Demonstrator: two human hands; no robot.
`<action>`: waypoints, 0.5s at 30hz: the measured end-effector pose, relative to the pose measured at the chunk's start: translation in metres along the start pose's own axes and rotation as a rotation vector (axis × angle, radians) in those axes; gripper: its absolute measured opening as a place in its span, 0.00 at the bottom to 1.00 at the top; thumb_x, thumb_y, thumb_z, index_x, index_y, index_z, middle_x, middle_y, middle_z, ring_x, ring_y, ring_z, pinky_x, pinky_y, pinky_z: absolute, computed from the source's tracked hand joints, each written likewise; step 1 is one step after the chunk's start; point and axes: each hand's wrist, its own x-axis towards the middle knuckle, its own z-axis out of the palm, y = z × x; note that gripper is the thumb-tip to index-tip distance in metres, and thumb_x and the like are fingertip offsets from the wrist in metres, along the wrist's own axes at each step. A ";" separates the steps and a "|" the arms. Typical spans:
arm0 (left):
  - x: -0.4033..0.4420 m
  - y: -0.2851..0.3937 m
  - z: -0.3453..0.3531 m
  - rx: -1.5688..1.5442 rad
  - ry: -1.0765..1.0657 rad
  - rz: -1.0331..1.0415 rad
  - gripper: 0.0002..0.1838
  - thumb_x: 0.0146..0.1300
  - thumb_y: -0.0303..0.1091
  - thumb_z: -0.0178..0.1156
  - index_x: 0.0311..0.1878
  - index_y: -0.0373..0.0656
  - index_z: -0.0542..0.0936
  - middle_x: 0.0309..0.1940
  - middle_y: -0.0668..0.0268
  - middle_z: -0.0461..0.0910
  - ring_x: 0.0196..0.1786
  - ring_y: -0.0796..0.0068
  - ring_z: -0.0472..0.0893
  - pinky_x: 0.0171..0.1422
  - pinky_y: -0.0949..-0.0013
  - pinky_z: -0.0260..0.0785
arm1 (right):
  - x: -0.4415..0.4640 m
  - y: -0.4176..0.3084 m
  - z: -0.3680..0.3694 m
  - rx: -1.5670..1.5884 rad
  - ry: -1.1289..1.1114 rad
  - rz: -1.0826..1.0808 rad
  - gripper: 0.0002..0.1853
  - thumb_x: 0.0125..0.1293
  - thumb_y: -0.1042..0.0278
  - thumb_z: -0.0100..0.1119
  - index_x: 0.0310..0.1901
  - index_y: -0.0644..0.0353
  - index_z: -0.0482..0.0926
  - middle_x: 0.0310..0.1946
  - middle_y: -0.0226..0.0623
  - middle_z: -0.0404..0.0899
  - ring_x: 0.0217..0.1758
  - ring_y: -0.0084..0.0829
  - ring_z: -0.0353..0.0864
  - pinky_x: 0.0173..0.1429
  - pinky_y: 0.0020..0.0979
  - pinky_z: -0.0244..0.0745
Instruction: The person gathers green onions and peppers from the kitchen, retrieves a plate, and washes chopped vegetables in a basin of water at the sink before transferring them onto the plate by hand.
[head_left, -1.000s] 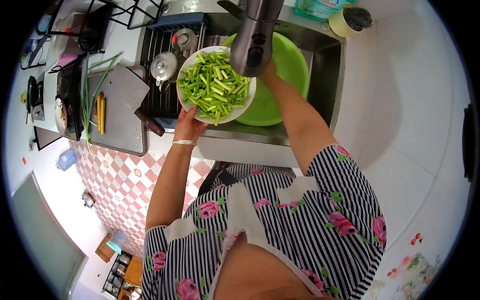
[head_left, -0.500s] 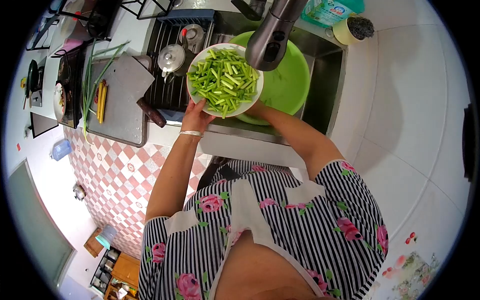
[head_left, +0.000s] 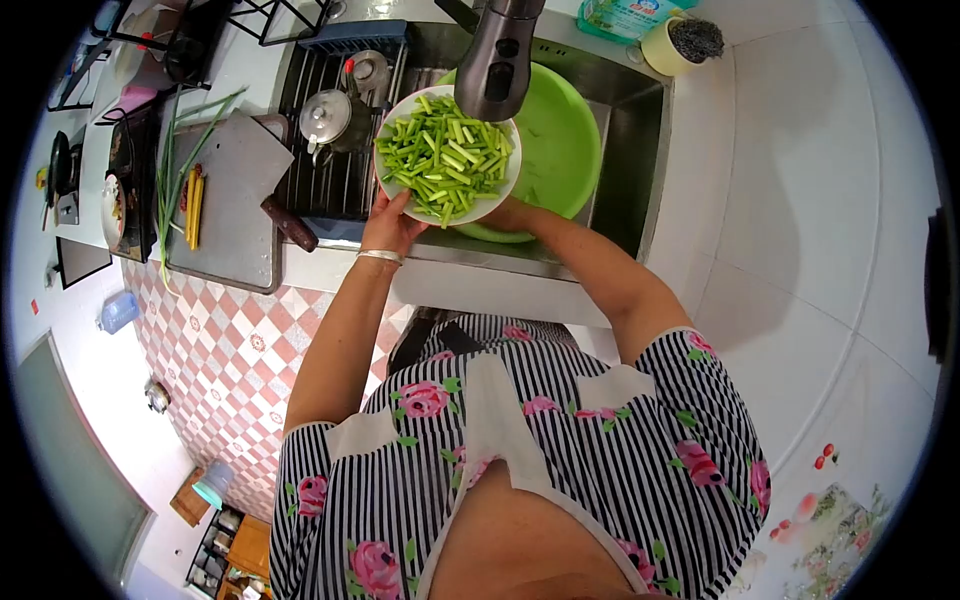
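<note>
A white plate (head_left: 490, 207) heaped with cut green stalks (head_left: 445, 155) is held over the left part of the sink, partly above a green basin (head_left: 565, 150). My left hand (head_left: 393, 228) grips its near-left rim, thumb on the edge and the other fingers underneath. At the near-right rim my right hand (head_left: 512, 215) supports the plate; its fingers are mostly hidden beneath. The dark grey faucet (head_left: 495, 75) hangs over the plate's far-right edge. Water with a few green bits seems to lie in the basin.
Left of the sink, a cutting board (head_left: 225, 250) holds a cleaver (head_left: 240, 155), green onions (head_left: 170, 190) and yellow strips (head_left: 195, 212). A lidded glass pot (head_left: 327, 118) stands on the drying rack (head_left: 320, 195). A scrubber cup (head_left: 665, 50) and detergent bottle (head_left: 625, 15) stand behind the sink.
The plate has shifted slightly right relative to the sink and basin, and more of its far-right edge is under the faucet. Both hands keep their places on it. The whole view has shifted a little.
</note>
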 end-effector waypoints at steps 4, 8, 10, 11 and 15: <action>-0.002 -0.001 0.003 -0.006 0.001 0.005 0.22 0.65 0.31 0.49 0.62 0.54 0.62 0.54 0.66 0.72 0.51 0.68 0.77 0.46 0.65 0.77 | 0.004 -0.001 -0.002 -0.251 0.319 0.087 0.18 0.61 0.66 0.54 0.53 0.59 0.71 0.53 0.43 0.72 0.57 0.40 0.69 0.60 0.37 0.63; -0.003 -0.001 0.006 -0.001 -0.013 0.016 0.22 0.64 0.31 0.50 0.62 0.54 0.63 0.54 0.66 0.72 0.51 0.69 0.77 0.46 0.66 0.77 | -0.013 -0.003 -0.065 0.054 0.605 0.579 0.12 0.60 0.67 0.55 0.44 0.63 0.75 0.37 0.41 0.79 0.40 0.34 0.78 0.45 0.32 0.72; -0.002 -0.002 0.004 0.013 -0.020 0.019 0.21 0.64 0.32 0.50 0.61 0.54 0.64 0.53 0.67 0.73 0.49 0.69 0.77 0.46 0.67 0.77 | -0.030 -0.028 -0.100 0.080 0.812 0.444 0.11 0.60 0.68 0.56 0.41 0.64 0.75 0.33 0.38 0.79 0.34 0.28 0.77 0.41 0.28 0.71; 0.000 -0.002 0.003 0.023 -0.025 0.015 0.20 0.64 0.32 0.50 0.60 0.54 0.65 0.52 0.67 0.73 0.49 0.70 0.78 0.45 0.67 0.77 | -0.030 -0.056 -0.111 0.079 0.803 0.390 0.10 0.60 0.68 0.56 0.41 0.64 0.75 0.32 0.38 0.79 0.34 0.27 0.77 0.40 0.28 0.71; -0.003 -0.003 0.010 0.051 -0.031 0.014 0.19 0.64 0.32 0.50 0.59 0.52 0.66 0.50 0.67 0.75 0.46 0.71 0.79 0.42 0.70 0.78 | -0.020 -0.156 -0.128 0.004 0.684 0.209 0.09 0.59 0.67 0.57 0.39 0.61 0.76 0.31 0.37 0.78 0.33 0.29 0.76 0.38 0.29 0.71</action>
